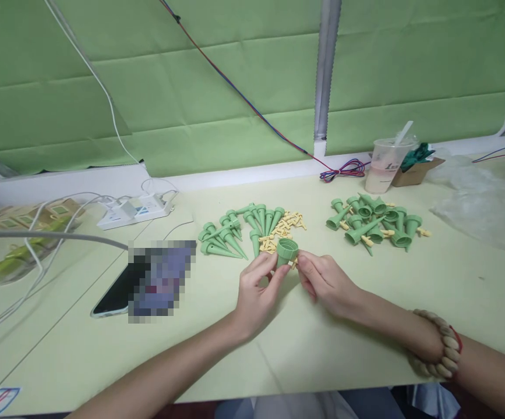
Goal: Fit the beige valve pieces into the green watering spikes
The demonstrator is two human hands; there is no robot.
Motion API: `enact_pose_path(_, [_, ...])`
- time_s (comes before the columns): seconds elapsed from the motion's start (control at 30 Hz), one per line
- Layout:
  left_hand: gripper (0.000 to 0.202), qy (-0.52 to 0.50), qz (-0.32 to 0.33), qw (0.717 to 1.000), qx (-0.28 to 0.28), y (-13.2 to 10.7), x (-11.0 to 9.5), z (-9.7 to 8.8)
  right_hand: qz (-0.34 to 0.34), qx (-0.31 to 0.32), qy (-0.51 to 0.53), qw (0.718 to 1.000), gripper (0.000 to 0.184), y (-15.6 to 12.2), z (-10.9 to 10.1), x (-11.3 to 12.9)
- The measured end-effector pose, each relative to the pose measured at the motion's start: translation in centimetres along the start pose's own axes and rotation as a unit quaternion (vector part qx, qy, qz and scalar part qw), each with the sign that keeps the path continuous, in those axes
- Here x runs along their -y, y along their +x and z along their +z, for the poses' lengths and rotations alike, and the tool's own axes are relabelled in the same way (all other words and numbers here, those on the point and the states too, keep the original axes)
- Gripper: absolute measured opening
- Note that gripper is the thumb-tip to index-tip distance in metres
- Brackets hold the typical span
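Note:
Between the thumb and fingers of my left hand (256, 288) is a green plastic watering spike (288, 250), its wide threaded mouth facing up. Fingertips of my right hand (328, 282) pinch a small yellow valve (295, 263) at the spike's right side; how far it sits in the spike is hidden. Just beyond my hands lie loose green spikes (219, 251) and a heap of yellow valves (293, 220). Farther right is a pile of green spikes (359, 235), several with yellow valves sticking out of them.
A phone (115, 291) lies left of my hands, partly blurred out. Behind it are a white power strip (136, 214) with cables and packaged items (29, 250). A drink cup (381, 166), a small cardboard box (413, 174) and clear plastic bags (475, 209) stand at the back right.

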State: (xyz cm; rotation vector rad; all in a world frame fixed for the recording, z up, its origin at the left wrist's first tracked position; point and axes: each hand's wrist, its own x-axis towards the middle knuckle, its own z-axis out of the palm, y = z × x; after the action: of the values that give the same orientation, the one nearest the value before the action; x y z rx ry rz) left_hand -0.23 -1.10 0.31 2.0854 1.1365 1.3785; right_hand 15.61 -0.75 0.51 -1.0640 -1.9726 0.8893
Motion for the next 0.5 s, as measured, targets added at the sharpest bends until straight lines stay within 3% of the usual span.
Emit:
enact_pose_path(0.13, [0.018, -0.004, 0.015, 1.000, -0.010, -0.09, 0.11, -0.03, 0.029, 0.045, 0.145, 0.988, 0.045, -0.09, 0.16, 0.03])
enact_pose_path(0.5, [0.013, -0.005, 0.024, 1.000, -0.008, 0.00, 0.64, -0.13, 0.074, 0.107, 0.288, 0.949, 0.042, 0.54, -0.09, -0.30])
